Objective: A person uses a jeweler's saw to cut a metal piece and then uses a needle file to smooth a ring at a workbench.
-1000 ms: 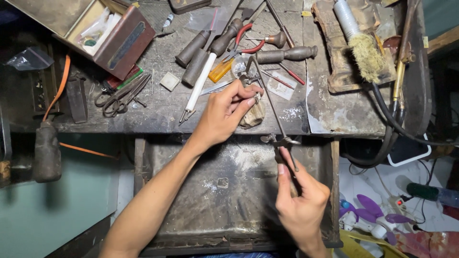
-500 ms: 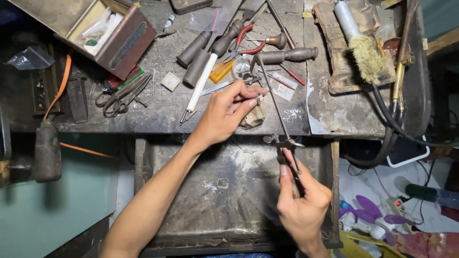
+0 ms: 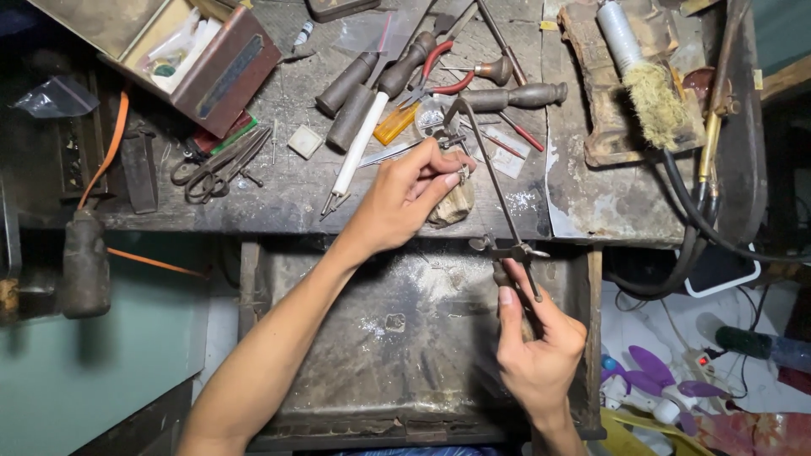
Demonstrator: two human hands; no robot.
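Since the earlier pictures the jeweller's saw (image 3: 494, 198) has crept slightly up and away from the body, while both hands have kept their places. At the far left a dark weight (image 3: 85, 263) hangs on an orange strap (image 3: 106, 160) off the edge of the scarred, dust-grey workbench (image 3: 279, 198). An open wooden box (image 3: 198, 55) sits at the back, with scissors (image 3: 221, 162) lying just before it. Wooden-handled tools (image 3: 372, 84) and red-handled pliers (image 3: 443, 76) crowd the middle. The left hand (image 3: 405, 198) is clenched, pinching a small metal piece (image 3: 463, 174) against the wooden bench peg (image 3: 452, 204). Below lies a dusty metal catch tray (image 3: 363, 338). The right hand (image 3: 536, 346) grasps the saw's handle over the tray, its frame reaching up beside the piece. To the right, a frayed brush (image 3: 650, 93) and black hoses (image 3: 693, 245).
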